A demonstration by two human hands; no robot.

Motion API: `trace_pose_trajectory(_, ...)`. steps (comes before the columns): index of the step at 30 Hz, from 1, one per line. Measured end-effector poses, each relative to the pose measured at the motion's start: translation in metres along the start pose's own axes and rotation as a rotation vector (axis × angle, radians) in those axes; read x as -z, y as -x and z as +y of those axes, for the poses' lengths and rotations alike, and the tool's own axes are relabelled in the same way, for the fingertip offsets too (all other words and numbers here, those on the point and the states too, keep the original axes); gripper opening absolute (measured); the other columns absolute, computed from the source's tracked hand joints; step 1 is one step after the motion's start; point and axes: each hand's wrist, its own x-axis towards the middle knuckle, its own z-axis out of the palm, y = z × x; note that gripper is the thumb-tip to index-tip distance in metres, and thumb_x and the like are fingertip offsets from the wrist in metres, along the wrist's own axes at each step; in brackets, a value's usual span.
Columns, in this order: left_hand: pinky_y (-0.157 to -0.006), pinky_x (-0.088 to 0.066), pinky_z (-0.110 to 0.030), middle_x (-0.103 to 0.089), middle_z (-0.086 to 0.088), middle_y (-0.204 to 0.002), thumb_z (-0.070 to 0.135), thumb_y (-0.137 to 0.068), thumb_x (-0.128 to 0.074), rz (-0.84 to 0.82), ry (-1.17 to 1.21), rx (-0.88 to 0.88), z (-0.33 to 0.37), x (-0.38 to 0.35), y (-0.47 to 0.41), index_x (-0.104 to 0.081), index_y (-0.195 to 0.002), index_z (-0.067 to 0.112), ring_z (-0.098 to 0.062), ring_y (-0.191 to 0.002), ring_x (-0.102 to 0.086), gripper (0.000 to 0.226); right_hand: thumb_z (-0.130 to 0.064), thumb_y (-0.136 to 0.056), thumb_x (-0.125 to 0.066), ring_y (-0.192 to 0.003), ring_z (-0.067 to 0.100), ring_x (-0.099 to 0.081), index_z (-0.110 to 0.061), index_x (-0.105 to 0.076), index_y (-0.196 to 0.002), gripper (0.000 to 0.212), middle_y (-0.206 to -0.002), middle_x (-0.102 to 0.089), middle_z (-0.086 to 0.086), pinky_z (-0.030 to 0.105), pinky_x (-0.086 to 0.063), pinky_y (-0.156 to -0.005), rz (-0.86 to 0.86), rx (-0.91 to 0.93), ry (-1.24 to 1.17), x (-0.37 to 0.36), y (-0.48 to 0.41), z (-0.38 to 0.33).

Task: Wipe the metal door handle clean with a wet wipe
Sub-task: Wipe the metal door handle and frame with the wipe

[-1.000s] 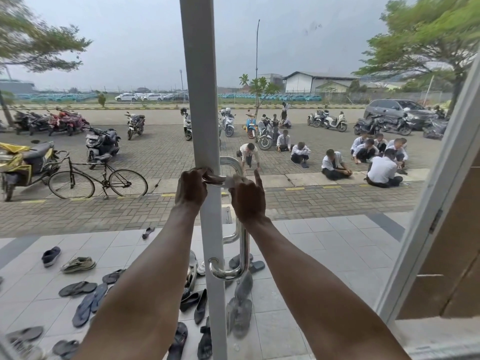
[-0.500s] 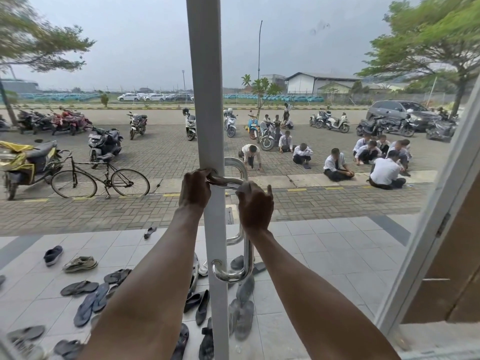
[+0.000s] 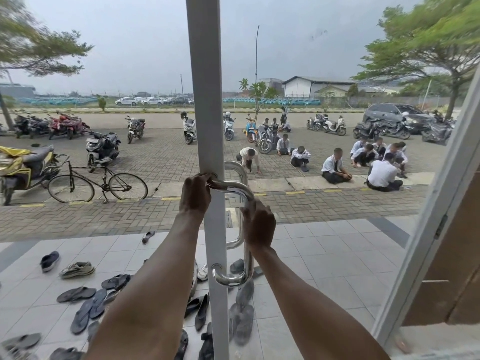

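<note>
A curved metal door handle point(image 3: 248, 265) is fixed to the white door frame point(image 3: 205, 100) of a glass door. My left hand point(image 3: 195, 194) grips the handle's top end where it meets the frame. A thin pale strip, apparently the wet wipe point(image 3: 232, 189), lies along the top bend just right of my left fingers. My right hand point(image 3: 259, 226) is curled round the upper part of the vertical bar. Whether any wipe sits under its palm is hidden. The handle's lower bend is bare and shiny.
A second handle point(image 3: 237, 172) shows on the outer side of the glass. An open door leaf point(image 3: 439, 229) stands to the right. Outside are several sandals and shoes point(image 3: 85, 292) on tiles, a bicycle point(image 3: 98, 183), parked motorbikes and seated people point(image 3: 335, 167).
My right hand has slid from the top bend down onto the vertical bar. My left hand has stayed at the top end of the handle.
</note>
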Motion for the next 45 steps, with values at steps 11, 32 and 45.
trace_pose_trajectory(11, -0.094, -0.054, -0.036, -0.073, -0.016, -0.115, -0.016, -0.079, -0.058, 0.052, 0.004, -0.003, 0.002, -0.003, 0.002, -0.075, -0.113, 0.007, -0.035, -0.107, -0.069, 0.044, -0.026, -0.093, -0.064, -0.092, 0.026, -0.069, -0.010, -0.068, -0.105, 0.021, -0.099, -0.073, 0.007, 0.030, -0.051, -0.079, -0.170, -0.088, 0.118, -0.011, 0.019, 0.022)
trace_pose_trajectory(32, -0.092, -0.054, -0.032, -0.075, -0.011, -0.111, -0.018, -0.077, -0.057, 0.092, 0.022, -0.085, -0.002, -0.005, 0.003, -0.076, -0.111, 0.007, -0.030, -0.103, -0.071, 0.046, -0.020, -0.093, -0.061, -0.098, 0.032, -0.066, -0.010, -0.072, -0.091, 0.015, -0.097, -0.072, 0.015, 0.034, -0.050, -0.078, -0.328, -0.496, 0.047, -0.044, 0.092, 0.080)
trace_pose_trajectory(45, -0.094, -0.055, -0.032, -0.075, -0.013, -0.112, -0.017, -0.077, -0.057, 0.138, 0.022, -0.099, -0.010, -0.016, 0.003, -0.074, -0.112, 0.006, -0.030, -0.101, -0.072, 0.045, -0.031, -0.086, -0.075, -0.062, 0.020, -0.066, -0.007, -0.069, -0.093, 0.025, -0.075, -0.072, 0.007, 0.015, -0.041, -0.057, 0.084, -0.085, -0.152, -0.020, 0.020, 0.028)
